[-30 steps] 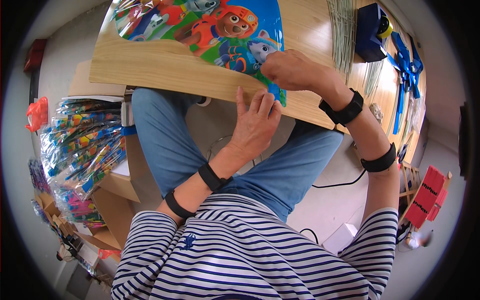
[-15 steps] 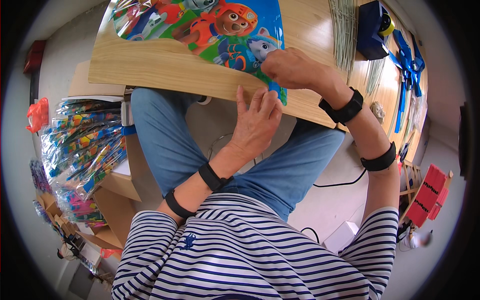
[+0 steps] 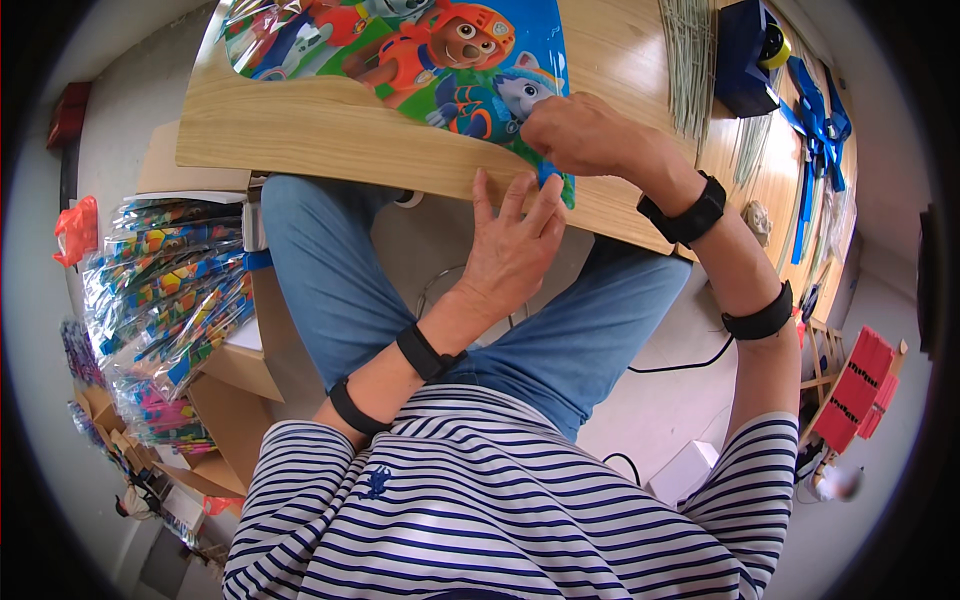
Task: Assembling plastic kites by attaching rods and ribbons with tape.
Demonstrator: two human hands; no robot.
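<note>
A glossy printed plastic sheet [image 3: 400,65] with cartoon dogs lies on the wooden table [image 3: 300,130], its narrow corner reaching the near edge. My right hand [image 3: 580,135] rests on the sheet's right side, fingers curled closed and pointing left. Its fingertips are hidden, so whatever they pinch does not show. Just below, my left hand [image 3: 510,240] reaches up to the table edge with its fingers spread. One fingertip touches the blue-green corner of the sheet; the others lie against the bare wood beside it.
Thin pale sticks [image 3: 688,70] lie right of the sheet, near a dark blue box [image 3: 742,60] with a tape roll and blue straps [image 3: 822,125]. On the left, cardboard boxes [image 3: 235,410] stand by a pile of bagged printed sheets [image 3: 180,270]. A black cable [image 3: 690,368] crosses the floor.
My left fingers have shifted slightly at the sheet's corner, spreading a little more. The right hand and the sheet stay almost where they were.
</note>
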